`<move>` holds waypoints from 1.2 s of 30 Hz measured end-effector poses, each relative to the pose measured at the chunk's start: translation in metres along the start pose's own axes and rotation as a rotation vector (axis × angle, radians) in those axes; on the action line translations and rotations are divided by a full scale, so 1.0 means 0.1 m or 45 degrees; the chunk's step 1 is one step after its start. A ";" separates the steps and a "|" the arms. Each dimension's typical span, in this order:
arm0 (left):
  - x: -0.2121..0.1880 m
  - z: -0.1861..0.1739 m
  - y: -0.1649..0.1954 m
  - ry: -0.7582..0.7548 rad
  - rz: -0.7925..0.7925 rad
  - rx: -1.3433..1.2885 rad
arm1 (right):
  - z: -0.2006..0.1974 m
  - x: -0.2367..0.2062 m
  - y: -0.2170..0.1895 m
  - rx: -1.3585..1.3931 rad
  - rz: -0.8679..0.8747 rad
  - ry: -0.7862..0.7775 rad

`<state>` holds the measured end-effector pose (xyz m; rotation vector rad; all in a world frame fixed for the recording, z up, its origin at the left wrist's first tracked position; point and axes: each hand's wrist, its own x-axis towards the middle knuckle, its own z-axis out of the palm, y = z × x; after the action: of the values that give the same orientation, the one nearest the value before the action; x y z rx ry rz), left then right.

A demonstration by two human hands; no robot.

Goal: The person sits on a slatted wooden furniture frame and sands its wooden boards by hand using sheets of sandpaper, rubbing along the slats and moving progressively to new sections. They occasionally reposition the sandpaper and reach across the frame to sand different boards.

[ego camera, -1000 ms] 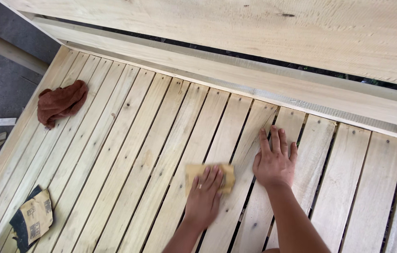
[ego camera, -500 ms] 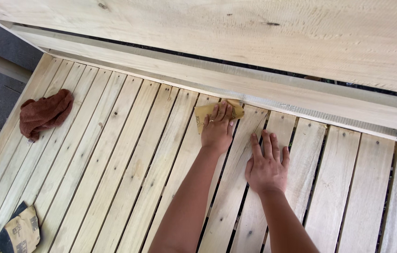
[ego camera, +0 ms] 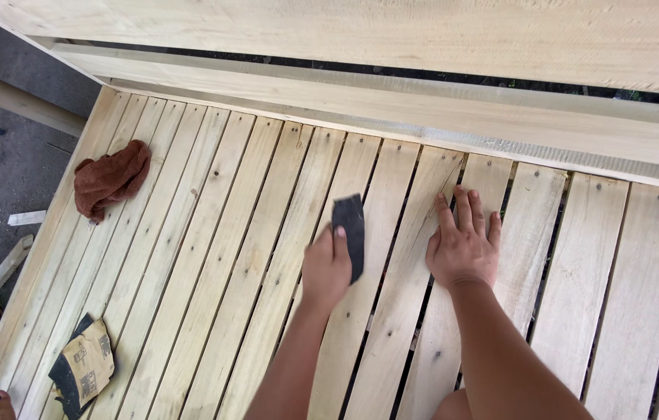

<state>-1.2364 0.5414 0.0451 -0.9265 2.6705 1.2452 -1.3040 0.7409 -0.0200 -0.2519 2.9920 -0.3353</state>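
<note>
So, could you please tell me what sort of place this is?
Probably an outdoor woodworking spot: a bare pale wooden slatted frame, dark sandpaper in the left hand, and rough grey ground beside it.

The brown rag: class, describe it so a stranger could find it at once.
Start at the slatted wooden platform and go to its far left corner. There the brown rag lies crumpled across the outer slats. Unlike the flat, folded sandpaper sheets nearer the viewer, it is soft, bunched and reddish-brown.

Soft, even daylight fills the scene, with no glare on the pale wooden slats (ego camera: 220, 257). Shadows are faint: dark lines sit in the gaps between the slats, and a thin shade lies under the rail (ego camera: 391, 101) above them. The picture is sharp throughout, with slight bending of lines toward the slats' outer edges.
</note>
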 end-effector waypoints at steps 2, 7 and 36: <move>0.37 -0.07 0.09 0.043 0.099 0.048 | 0.00 0.00 0.00 -0.018 0.012 -0.017; 0.81 -0.05 0.14 -0.246 -0.026 0.318 | -0.02 0.00 -0.02 -0.036 0.022 -0.044; 0.96 0.20 0.51 -0.245 0.146 0.596 | -0.05 0.00 -0.03 -0.072 0.019 -0.083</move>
<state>-1.3465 0.5325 0.0385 -0.5630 2.7025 0.6294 -1.3041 0.7392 -0.0146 -0.2406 2.9409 -0.2360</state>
